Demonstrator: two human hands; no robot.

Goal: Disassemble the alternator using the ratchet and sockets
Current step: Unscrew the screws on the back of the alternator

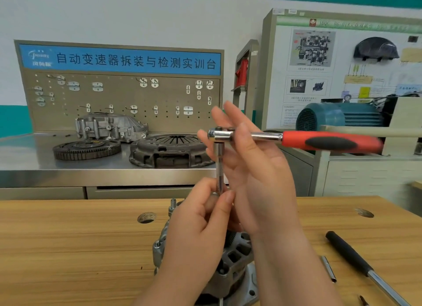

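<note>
**A:** Head view is all I have. The alternator [230,262] sits on the wooden bench [68,248] near its front edge, low in the middle of my picture, half hidden under my wrists. There is bare wood to its left, with a round hole [146,217] in the top. To the right the room is tighter: a black-handled tool [356,260] lies slanted there, with a small metal piece [328,269] just beside it.

**B:** And behind?

**A:** A steel table [45,164] stands beyond the far edge of the bench, carrying a toothed ring [86,149], a clutch cover [169,150] and a grey housing [109,127]. These are well apart from my hands.

**B:** What are you gripping?

**A:** My left hand [205,216] is closed, thumb and fingers pinching the lower end of the extension bar [219,168], which stands upright above the alternator. My right hand [249,159] is loosely spread, fingers stretched out, with the palm and thumb against the head of the ratchet [296,138]. Its red handle sticks out level to the right, free of my hand. Whether the bar's tip touches a bolt I cannot tell; my left hand hides it.
</note>
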